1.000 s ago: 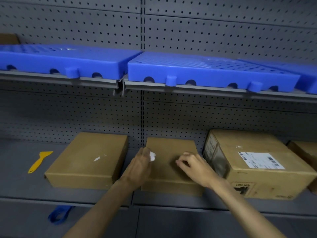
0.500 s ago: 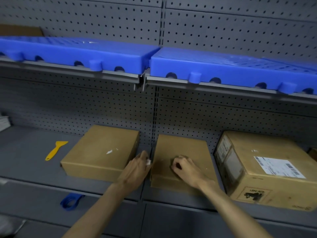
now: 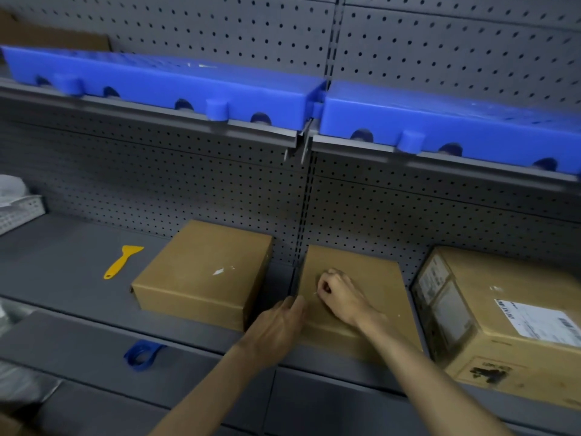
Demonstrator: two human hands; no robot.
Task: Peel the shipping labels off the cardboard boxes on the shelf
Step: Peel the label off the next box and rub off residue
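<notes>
Boxes: three cardboard ones sitting in a row on the grey shelf, well apart from each other.
Left box: lying flat, showing two small white scraps of label residue on its top.
Middle box: lying flat just right of the shelf upright, carrying both hands; any label on it being hidden under the right hand or too small to tell.
Right box: standing taller, partly cut off by the right edge, bearing one white shipping label with barcodes on its top and two more stickers on its left side.
Left hand: resting against the near left corner of the middle box, fingers lying straight and pressed together along the box edge, holding nothing visible.
Right hand: sitting on top of the middle box, fingers curling inward with tips at the cardboard surface; whether pinching a scrap, cannot tell.
Scraper: one yellow plastic one lying on the shelf, left of the left box, untouched.
Blue trays: two lying side by side on the upper shelf, meeting above the upright.
Blue loop: one hanging below the shelf's near lip, kind unclear.
White basket: one showing at the far left edge.
</notes>
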